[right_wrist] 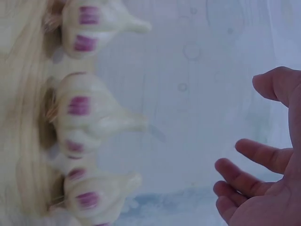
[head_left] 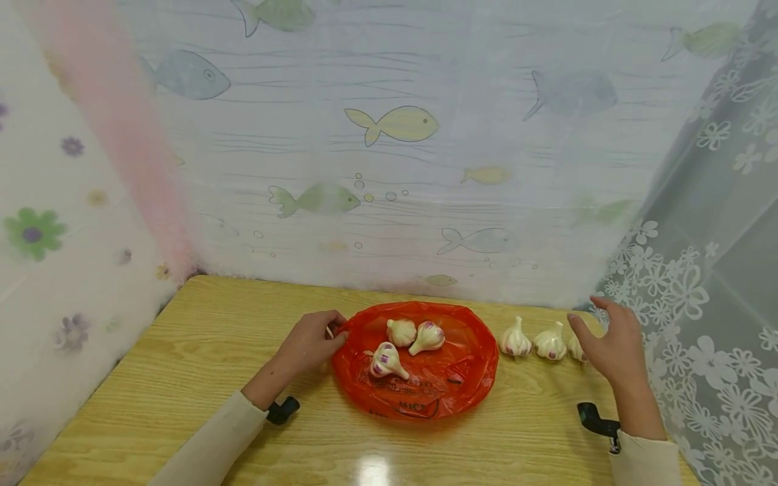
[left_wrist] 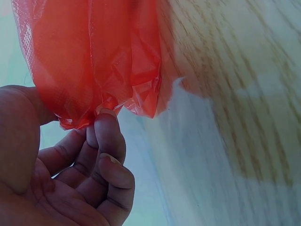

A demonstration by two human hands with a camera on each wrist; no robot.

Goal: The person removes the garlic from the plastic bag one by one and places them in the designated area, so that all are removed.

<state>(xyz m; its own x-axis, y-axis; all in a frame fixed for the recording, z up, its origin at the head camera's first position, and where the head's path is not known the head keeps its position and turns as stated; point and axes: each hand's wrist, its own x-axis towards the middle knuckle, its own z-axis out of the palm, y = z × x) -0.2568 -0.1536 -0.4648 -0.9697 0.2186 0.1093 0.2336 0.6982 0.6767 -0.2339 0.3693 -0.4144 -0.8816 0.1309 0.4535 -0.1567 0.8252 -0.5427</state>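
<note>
A red plastic bag [head_left: 477, 344] lies wide open on the table, with three garlic bulbs [head_left: 385, 361] inside it. My left hand [head_left: 313, 341] pinches the bag's left rim between thumb and fingers; the left wrist view shows the gathered red plastic [left_wrist: 70, 61] at the fingertips. To the right of the bag, three more garlic bulbs [head_left: 515, 339] stand in a row with their stems up. Beside the rightmost bulb [head_left: 576, 349], partly covering it in the head view, is my right hand [head_left: 616, 344], thumb and fingers spread apart and holding nothing.
The wooden table [head_left: 243, 337] carries all these things. A pale curtain [head_left: 395, 250] printed with fish hangs along its back edge. Grey sheer fabric with white flowers [head_left: 687, 297] hangs on the right, close to the right hand.
</note>
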